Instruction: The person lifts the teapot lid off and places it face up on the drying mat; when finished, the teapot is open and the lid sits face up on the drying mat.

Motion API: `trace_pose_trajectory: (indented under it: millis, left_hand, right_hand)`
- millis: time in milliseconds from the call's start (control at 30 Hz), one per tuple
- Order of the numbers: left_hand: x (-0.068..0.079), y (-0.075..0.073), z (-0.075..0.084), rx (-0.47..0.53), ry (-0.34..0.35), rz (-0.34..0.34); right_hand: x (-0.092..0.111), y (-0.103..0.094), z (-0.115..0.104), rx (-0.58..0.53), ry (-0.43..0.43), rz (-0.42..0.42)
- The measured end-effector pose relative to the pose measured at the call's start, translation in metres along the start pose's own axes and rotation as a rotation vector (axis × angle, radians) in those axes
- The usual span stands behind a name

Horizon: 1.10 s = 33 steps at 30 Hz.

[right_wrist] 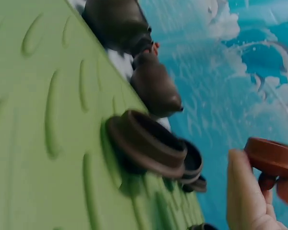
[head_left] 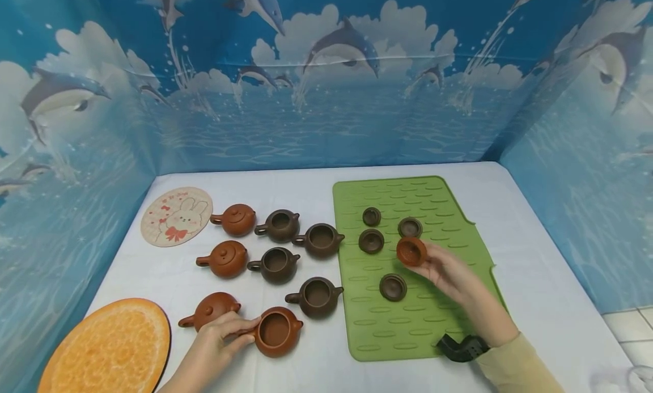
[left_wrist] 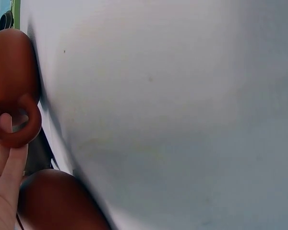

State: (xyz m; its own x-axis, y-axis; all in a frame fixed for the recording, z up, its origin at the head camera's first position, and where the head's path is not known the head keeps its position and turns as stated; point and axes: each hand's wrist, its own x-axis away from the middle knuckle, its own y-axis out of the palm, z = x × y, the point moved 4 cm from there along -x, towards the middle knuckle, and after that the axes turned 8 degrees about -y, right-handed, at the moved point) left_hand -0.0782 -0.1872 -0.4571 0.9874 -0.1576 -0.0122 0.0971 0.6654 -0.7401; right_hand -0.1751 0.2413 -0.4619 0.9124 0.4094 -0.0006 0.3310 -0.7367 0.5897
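Note:
My left hand [head_left: 216,347] pinches the handle of a lidless reddish-brown teapot [head_left: 292,343] on the white cloth; the left wrist view shows the fingers at the teapot's [left_wrist: 14,62] looped handle. Just behind that hand sits a lidded reddish-brown teapot [head_left: 211,308], partly covered by it. Over the green mat [head_left: 418,342], my right hand [head_left: 449,271] holds up a reddish-brown teapot lid [head_left: 411,251], its hollow underside toward the head camera. In the right wrist view, fingers grip this lid [right_wrist: 271,155] by its knob. Dark brown lids [head_left: 393,287] lie upside down around it on the mat.
Two more lidded reddish-brown teapots [head_left: 228,259] stand at left. Several lidless dark brown teapots [head_left: 326,305] stand between them and the mat. A round rabbit mat [head_left: 176,217] lies back left, an orange round mat [head_left: 109,347] front left. A black strap piece [head_left: 461,347] is by the right wrist.

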Motion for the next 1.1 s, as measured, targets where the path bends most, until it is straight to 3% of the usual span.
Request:
trace_pose_trajectory:
  millis: [100,200,300,433,633,900,1100]
  left_hand:
    - [-0.001,0.0,0.0,0.001,-0.016,-0.016]
    - [-0.001,0.001,-0.001,0.007,-0.046,-0.034]
    - [-0.001,0.001,-0.002,0.011,-0.059,-0.039]
    - [-0.001,0.001,-0.002,0.008,-0.046,-0.032]
    - [-0.001,0.002,-0.003,0.004,-0.066,-0.048]
    - [0.0,0.002,-0.003,-0.006,-0.08,-0.061]
    - [-0.001,0.002,-0.003,0.0,-0.105,-0.063]
  right_hand:
    - [0.001,-0.01,0.0,-0.03,0.0,0.03]
    - [0.002,-0.017,-0.004,0.022,-0.008,0.07]
    - [0.003,-0.024,-0.006,0.269,0.021,0.176]
    - [0.003,-0.03,-0.004,0.653,0.128,0.311]
    - [-0.002,-0.031,-0.006,0.877,0.131,0.412]
    - [-0.007,-0.038,-0.005,1.098,0.152,0.419]
    - [-0.004,-0.037,-0.004,1.145,0.154,0.401]
